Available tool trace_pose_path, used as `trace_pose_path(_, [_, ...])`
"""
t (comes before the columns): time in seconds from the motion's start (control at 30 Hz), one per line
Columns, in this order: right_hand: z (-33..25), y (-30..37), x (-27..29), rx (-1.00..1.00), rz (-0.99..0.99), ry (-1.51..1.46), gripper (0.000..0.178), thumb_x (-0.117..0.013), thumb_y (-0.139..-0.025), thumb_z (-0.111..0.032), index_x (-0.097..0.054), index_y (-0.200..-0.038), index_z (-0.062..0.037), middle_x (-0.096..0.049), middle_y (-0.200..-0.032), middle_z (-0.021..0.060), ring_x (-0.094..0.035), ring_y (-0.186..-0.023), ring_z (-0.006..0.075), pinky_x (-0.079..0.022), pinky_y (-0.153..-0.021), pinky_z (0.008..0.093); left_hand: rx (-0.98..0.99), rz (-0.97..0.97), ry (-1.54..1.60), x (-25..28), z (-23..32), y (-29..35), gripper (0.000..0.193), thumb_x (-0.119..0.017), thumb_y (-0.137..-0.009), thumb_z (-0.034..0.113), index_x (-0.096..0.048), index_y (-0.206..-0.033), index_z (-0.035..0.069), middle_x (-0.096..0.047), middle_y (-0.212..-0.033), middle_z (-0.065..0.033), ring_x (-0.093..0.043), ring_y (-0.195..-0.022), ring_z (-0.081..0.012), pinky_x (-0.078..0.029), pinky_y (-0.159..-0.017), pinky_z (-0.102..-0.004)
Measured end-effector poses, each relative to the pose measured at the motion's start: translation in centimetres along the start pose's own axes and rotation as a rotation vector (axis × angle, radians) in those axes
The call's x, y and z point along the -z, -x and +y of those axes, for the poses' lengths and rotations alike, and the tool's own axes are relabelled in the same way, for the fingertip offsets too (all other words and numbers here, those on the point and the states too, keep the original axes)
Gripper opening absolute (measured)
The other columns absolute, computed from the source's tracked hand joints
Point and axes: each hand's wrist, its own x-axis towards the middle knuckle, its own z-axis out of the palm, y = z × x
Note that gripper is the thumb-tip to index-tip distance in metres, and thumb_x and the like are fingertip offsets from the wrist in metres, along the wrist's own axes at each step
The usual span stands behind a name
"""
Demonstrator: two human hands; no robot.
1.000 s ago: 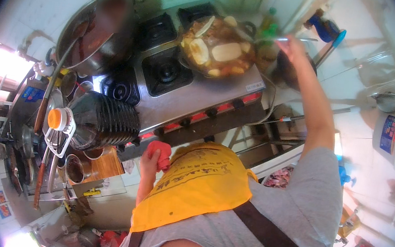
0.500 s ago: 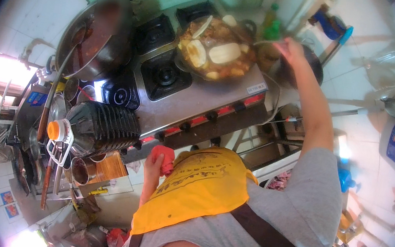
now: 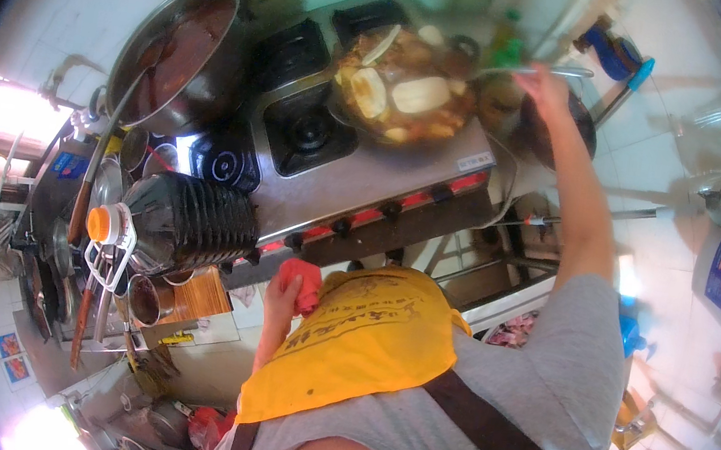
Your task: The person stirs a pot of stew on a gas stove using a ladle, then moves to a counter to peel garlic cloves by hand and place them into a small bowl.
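Note:
My right hand grips the slim metal handle of a cooking utensil at the right edge of a wide pan. Blur hides the utensil's working end, so I cannot tell its exact kind. Brown stew with pale, flat slabs and smaller chunks fills the pan, which sits on a steel gas stove. Low at my apron's left side, my left hand is closed round a bunched red cloth.
A deep pot of dark red-brown liquid stands at left, with a ladle leaning in it. Nearer are a large dark bottle with an orange cap and a small metal pot. Bare burners lie between the pots; a green bottle stands behind.
My right hand has shifted slightly at the pan's right side, and more of the utensil's handle now shows beyond it. The whole view has moved a little. My left hand keeps the cloth.

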Motion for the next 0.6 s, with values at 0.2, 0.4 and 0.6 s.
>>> trace_pose_path(0.2, [-3.5, 1.3, -2.4, 0.159, -0.075, 0.137, 0.015, -0.052, -0.085, -0.009, -0.047, -0.088, 0.0054, -0.058, -0.081, 0.0200, -0.064, -0.076, 0.0314, -0.058, -0.068, 0.0344, -0.022, -0.010, -0.056, 0.7, -1.1, -0.3, 0.025, -0.059, -0.085, 0.017, -0.057, -0.103, 0.000, -0.062, -0.083, -0.0056, -0.054, -0.065, -0.0102, -0.042, -0.053, -0.0238])
trace_pose_path(0.4, [-8.7, 3.6, -8.4, 0.304, -0.250, 0.203, 0.020, -0.053, -0.085, -0.011, -0.049, -0.091, 0.0076, -0.059, -0.083, 0.0206, -0.064, -0.077, 0.0302, -0.057, -0.071, 0.0345, -0.054, 0.037, -0.022, 1.4, -1.2, 0.2, 0.023, -0.058, -0.085, 0.017, -0.057, -0.103, 0.001, -0.061, -0.076, -0.0036, -0.051, -0.055, -0.0080, -0.037, -0.041, -0.0220])
trace_pose_path(0.6, [-11.6, 4.8, -20.0, 0.283, -0.420, 0.204, 0.026, -0.057, -0.083, -0.013, -0.052, -0.099, 0.0070, -0.060, -0.092, 0.0178, -0.063, -0.088, 0.0270, -0.051, -0.082, 0.0325, 0.001, 0.023, 0.069, 3.0, -1.2, 1.3, 0.027, -0.058, -0.085, 0.018, -0.057, -0.106, 0.000, -0.062, -0.080, -0.0044, -0.052, -0.058, -0.0078, -0.038, -0.043, -0.0222])
